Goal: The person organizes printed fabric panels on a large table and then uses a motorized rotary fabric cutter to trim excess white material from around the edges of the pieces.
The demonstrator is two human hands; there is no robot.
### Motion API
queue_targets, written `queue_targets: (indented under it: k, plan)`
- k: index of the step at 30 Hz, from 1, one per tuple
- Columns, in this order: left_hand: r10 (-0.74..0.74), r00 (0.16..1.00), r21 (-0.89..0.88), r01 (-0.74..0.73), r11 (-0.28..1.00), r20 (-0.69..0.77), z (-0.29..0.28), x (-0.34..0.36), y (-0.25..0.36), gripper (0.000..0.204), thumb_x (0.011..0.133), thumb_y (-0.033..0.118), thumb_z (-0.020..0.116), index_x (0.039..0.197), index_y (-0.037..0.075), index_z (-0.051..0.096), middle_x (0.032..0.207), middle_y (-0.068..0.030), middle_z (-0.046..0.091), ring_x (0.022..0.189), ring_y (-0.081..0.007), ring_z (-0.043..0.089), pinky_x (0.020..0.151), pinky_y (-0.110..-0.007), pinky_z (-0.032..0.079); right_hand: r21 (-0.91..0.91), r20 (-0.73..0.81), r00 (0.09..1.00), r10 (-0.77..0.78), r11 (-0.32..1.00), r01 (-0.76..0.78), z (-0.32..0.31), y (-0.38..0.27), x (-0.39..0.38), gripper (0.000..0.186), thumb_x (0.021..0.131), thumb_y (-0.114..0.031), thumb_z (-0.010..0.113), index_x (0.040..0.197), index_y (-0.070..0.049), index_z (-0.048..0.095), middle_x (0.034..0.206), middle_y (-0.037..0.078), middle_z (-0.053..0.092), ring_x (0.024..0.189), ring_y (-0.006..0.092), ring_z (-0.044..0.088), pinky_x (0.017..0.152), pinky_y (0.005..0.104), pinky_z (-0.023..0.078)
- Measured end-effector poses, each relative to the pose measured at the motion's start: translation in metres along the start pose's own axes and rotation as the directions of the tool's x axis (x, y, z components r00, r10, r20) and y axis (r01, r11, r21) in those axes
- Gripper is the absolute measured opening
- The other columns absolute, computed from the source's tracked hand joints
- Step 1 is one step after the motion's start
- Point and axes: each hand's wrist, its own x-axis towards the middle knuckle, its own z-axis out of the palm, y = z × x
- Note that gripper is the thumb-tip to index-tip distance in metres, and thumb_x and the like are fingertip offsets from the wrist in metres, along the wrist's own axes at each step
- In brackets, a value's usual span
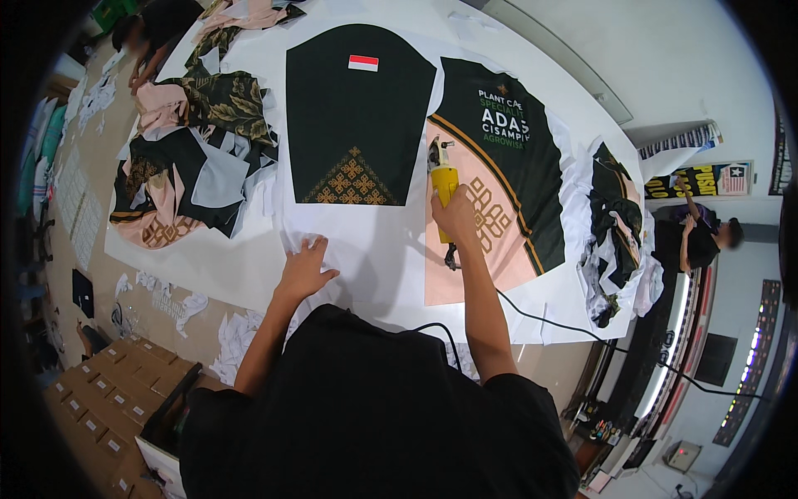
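Observation:
My right hand (458, 218) is wrapped round the yellow body of an electric fabric cutter (445, 181), whose metal head points away from me. The cutter is over the left edge of a printed shirt panel (499, 175), dark green above and peach below, with a gold pattern. Fingers spread, my left hand (306, 270) rests on the white sheet near its front edge. Just beyond it lies a dark green sleeve panel (359, 125) with a small red-and-white flag and a gold triangular motif. A strip of white sheet separates the two panels. The cutter's blade is too small to make out.
Cut fabric pieces (199, 158) are heaped on the table's left, and another pile (615, 237) sits at its right. The cutter's black cord (565, 325) runs off to the right. Cardboard boxes (104, 407) stand lower left. Other people are at the far left and right.

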Motion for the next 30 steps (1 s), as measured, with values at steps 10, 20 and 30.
queue_targets:
  k: [10,20,30]
  plan:
    - [-0.045,0.999,-0.005,0.045,0.999,0.018,-0.002,0.003,0.0,0.082,0.088,0.042,0.072,0.151,0.002,0.04,0.159,-0.0151,0.041,0.146,-0.0417,0.039,0.11,-0.069,0.034,-0.017,0.0,1.0,0.002,1.0,-0.002,0.005,-0.01,0.057,0.052,0.091,-0.037,0.066,0.105,0.008,0.045,0.087,0.038,0.067,0.081,0.053,0.069,0.07,0.0541,0.058]
    - [-0.042,0.999,-0.014,0.041,0.999,-0.03,-0.007,0.0,0.006,0.079,0.088,0.037,0.075,0.15,0.001,0.041,0.154,-0.0166,0.048,0.14,-0.0459,0.044,0.107,-0.068,0.039,-0.053,0.052,0.996,0.072,0.996,-0.069,0.01,-0.022,0.101,0.064,0.092,-0.041,0.062,0.122,0.011,0.043,0.105,0.039,0.066,0.098,0.0519,0.068,0.086,0.0527,0.057]
    - [-0.067,0.998,-0.032,0.068,0.997,0.022,-0.01,0.001,0.006,0.082,0.089,0.04,0.073,0.152,0.001,0.037,0.156,-0.0167,0.047,0.143,-0.0445,0.042,0.11,-0.069,0.035,-0.008,0.017,0.998,0.058,0.998,-0.057,0.016,-0.03,0.124,0.067,0.09,-0.039,0.064,0.125,0.013,0.042,0.112,0.039,0.065,0.102,0.0495,0.069,0.088,0.0504,0.056]
